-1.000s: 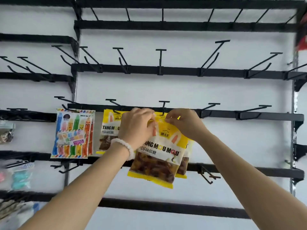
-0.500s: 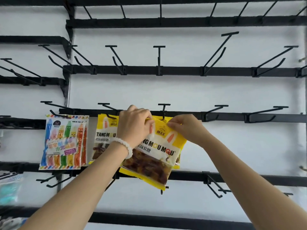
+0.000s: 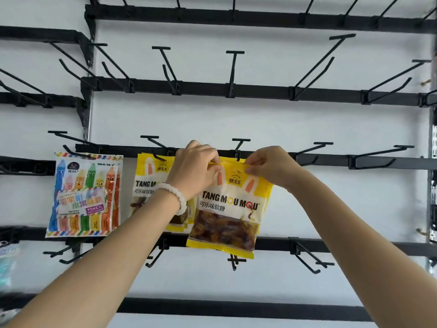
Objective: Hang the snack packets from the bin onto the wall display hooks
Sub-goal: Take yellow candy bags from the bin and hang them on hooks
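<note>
A yellow and white gummy packet [image 3: 228, 209] hangs level in front of the wall, just below a black T-topped hook [image 3: 239, 147]. My left hand [image 3: 196, 169] pinches its top edge at the left, and my right hand [image 3: 269, 165] pinches the top edge at the right. More packets of the same kind sit directly behind it. The packet's hang hole is hidden by my fingers, so I cannot tell whether it is on the hook. The bin is out of view.
Matching yellow packets [image 3: 151, 183] hang on the hook to the left, and colourful pencil-candy packets [image 3: 86, 195] hang further left. Black rails [image 3: 260, 91] carry several bare hooks above, to the right [image 3: 314, 150] and below [image 3: 307, 256].
The packet has swung from tilted to level under the hook. Both hands keep their pinch on its top edge. The view has shifted slightly to the right.
</note>
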`<state>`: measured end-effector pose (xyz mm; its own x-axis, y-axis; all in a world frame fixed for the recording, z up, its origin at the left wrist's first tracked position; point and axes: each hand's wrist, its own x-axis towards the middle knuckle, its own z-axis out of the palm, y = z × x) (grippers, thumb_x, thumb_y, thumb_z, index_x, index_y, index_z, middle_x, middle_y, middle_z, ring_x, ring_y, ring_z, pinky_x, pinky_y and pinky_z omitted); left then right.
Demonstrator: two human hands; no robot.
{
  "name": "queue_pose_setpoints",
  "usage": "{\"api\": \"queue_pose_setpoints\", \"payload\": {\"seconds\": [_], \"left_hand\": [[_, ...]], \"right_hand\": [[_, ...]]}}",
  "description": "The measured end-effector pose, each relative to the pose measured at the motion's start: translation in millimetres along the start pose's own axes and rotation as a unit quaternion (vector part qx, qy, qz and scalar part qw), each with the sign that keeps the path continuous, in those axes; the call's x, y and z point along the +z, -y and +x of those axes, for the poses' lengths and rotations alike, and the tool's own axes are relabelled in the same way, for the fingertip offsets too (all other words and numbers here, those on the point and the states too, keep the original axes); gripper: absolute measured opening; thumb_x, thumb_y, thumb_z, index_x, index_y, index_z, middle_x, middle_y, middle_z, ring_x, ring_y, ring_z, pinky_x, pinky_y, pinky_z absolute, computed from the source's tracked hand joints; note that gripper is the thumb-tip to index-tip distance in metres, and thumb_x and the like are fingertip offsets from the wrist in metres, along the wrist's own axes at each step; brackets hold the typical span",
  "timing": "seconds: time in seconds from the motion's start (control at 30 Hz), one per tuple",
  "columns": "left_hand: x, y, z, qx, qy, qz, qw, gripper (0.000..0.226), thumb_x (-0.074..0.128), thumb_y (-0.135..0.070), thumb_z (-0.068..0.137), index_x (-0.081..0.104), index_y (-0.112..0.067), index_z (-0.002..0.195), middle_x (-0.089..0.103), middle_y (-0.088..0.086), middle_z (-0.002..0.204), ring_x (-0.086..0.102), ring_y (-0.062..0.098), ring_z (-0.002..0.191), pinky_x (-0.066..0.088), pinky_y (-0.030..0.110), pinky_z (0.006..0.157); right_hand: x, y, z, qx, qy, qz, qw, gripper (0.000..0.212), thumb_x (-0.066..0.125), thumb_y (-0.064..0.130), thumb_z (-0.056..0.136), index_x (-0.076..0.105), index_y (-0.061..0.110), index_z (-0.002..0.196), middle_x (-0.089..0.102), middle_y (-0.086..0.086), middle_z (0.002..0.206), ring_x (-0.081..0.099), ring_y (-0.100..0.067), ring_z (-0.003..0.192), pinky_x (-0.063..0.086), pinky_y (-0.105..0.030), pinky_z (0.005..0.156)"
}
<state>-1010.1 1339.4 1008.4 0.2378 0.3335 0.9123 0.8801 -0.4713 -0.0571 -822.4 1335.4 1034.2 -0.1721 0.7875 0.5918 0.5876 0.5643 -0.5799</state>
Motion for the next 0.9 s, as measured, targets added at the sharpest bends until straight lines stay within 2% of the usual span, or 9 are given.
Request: {"api": "queue_pose_setpoints", "payload": {"seconds": [0.07, 0.17, 0.33, 0.57, 0.73, 0.9], "left_hand": [[0.5, 1.7, 3.2, 0.011, 0.023, -0.015, 1.000, 0.010, 0.062, -0.025, 0.086, 0.063, -0.015, 0.084, 0.063, -0.007, 0.091, 0.040, 0.010, 0.091, 0.037, 0.035, 0.084], [0.2, 3.1, 7.3, 0.013, 0.033, -0.008, 0.999, 0.011, 0.061, -0.025, 0.087, 0.063, -0.015, 0.085, 0.064, -0.007, 0.093, 0.045, 0.014, 0.097, 0.033, 0.033, 0.082], [-5.4, 4.6, 13.3, 0.006, 0.016, 0.050, 0.999, 0.011, 0.058, -0.030, 0.089, 0.062, -0.020, 0.086, 0.065, -0.009, 0.094, 0.049, 0.016, 0.101, 0.033, 0.035, 0.086], [-13.8, 18.3, 14.2, 0.022, 0.040, 0.096, 0.994, 0.013, 0.058, -0.032, 0.088, 0.063, -0.020, 0.085, 0.061, -0.010, 0.109, 0.048, 0.017, 0.106, 0.033, 0.034, 0.084], [-14.2, 24.9, 13.0, 0.006, 0.054, 0.062, 0.997, 0.012, 0.059, -0.030, 0.088, 0.061, -0.021, 0.080, 0.061, -0.010, 0.109, 0.048, 0.017, 0.105, 0.037, 0.036, 0.084], [-17.6, 21.9, 19.2, -0.006, 0.043, -0.004, 0.999, 0.021, 0.062, -0.021, 0.086, 0.050, -0.022, 0.068, 0.063, -0.007, 0.107, 0.051, 0.018, 0.104, 0.042, 0.041, 0.089]], "right_hand": [[-2.0, -0.6, 0.5, 0.010, -0.012, 0.011, 1.000, 0.010, 0.070, 0.009, 0.079, 0.064, 0.016, 0.083, 0.061, 0.003, 0.079, 0.060, -0.016, 0.078, 0.047, -0.024, 0.067], [-5.6, -0.5, 0.6, 0.015, -0.028, 0.044, 0.999, 0.011, 0.071, 0.009, 0.078, 0.065, 0.018, 0.075, 0.063, 0.001, 0.078, 0.061, -0.015, 0.073, 0.047, -0.021, 0.059], [-4.4, 2.2, 3.1, -0.003, -0.041, 0.054, 0.998, 0.005, 0.069, 0.014, 0.081, 0.066, 0.018, 0.080, 0.066, 0.002, 0.081, 0.062, -0.013, 0.076, 0.051, -0.021, 0.065], [-0.8, 1.7, 8.8, -0.027, -0.079, 0.060, 0.995, 0.010, 0.067, 0.015, 0.083, 0.065, 0.021, 0.076, 0.061, 0.004, 0.075, 0.053, -0.008, 0.068, 0.039, -0.017, 0.054], [1.7, 1.2, 11.5, -0.048, -0.096, 0.051, 0.993, 0.004, 0.066, 0.015, 0.084, 0.066, 0.018, 0.081, 0.060, 0.008, 0.074, 0.053, -0.007, 0.069, 0.039, -0.017, 0.056], [1.4, 2.6, 12.5, -0.064, -0.105, 0.075, 0.990, 0.002, 0.067, 0.015, 0.084, 0.066, 0.016, 0.084, 0.060, 0.009, 0.073, 0.053, -0.006, 0.067, 0.040, -0.018, 0.057]]}}
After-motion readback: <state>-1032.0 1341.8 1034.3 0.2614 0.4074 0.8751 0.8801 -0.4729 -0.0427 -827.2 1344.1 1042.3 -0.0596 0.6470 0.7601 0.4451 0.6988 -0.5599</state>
